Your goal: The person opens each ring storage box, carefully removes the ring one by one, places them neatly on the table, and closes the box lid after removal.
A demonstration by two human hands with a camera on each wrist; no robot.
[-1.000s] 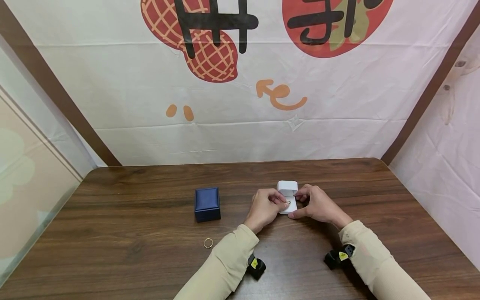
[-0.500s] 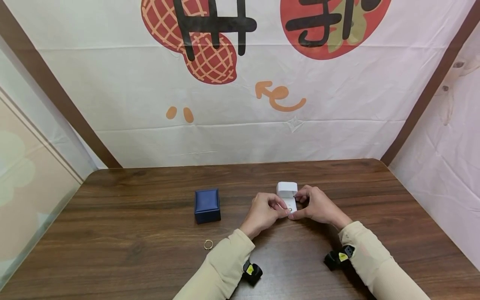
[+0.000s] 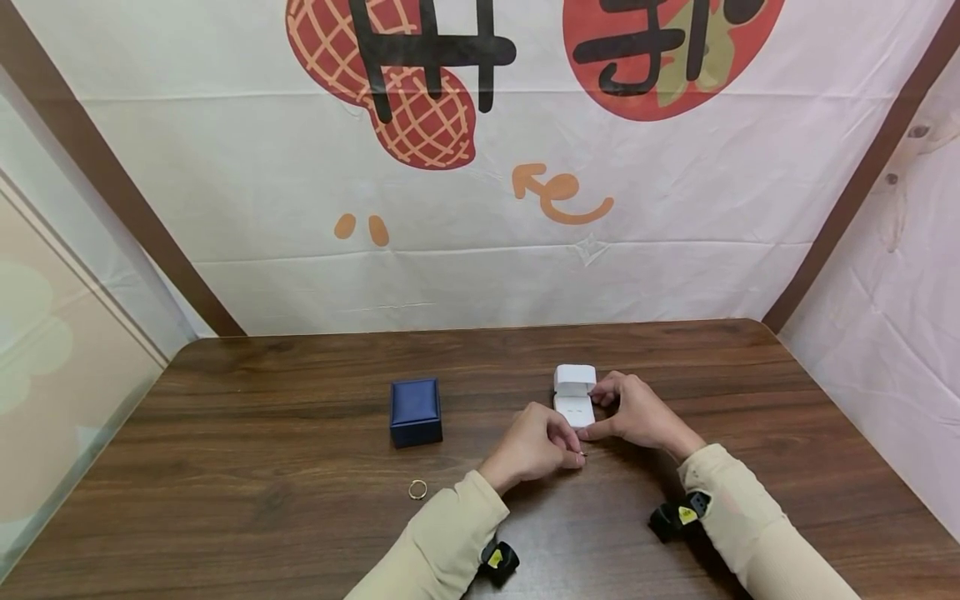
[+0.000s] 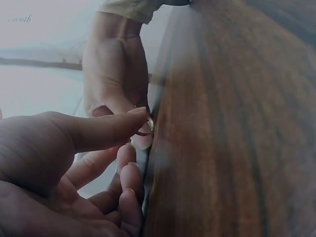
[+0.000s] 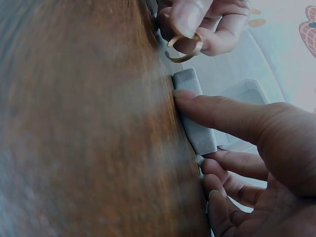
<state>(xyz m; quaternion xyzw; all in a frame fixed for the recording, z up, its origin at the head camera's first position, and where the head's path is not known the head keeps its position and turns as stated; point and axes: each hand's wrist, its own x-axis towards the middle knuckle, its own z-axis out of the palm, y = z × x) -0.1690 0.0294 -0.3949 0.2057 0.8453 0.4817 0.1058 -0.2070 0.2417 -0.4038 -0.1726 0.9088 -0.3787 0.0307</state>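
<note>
My left hand pinches a gold ring between thumb and forefinger, just in front of an open white ring box. The ring is an open band, clearest in the right wrist view; in the left wrist view it shows at the fingertips as a small ring. My right hand grips the box's right side, with the thumb at its front edge and fingers further back. The box sits on the table with its lid raised, and its white insert holds no ring.
A closed dark blue box stands on the wooden table, left of the hands. A second gold ring lies nearer the front, by the left sleeve. A printed white cloth hangs behind the table.
The left hand has drawn the ring out of the white box's insert and moved it toward the front. The right hand has stayed on the box.
</note>
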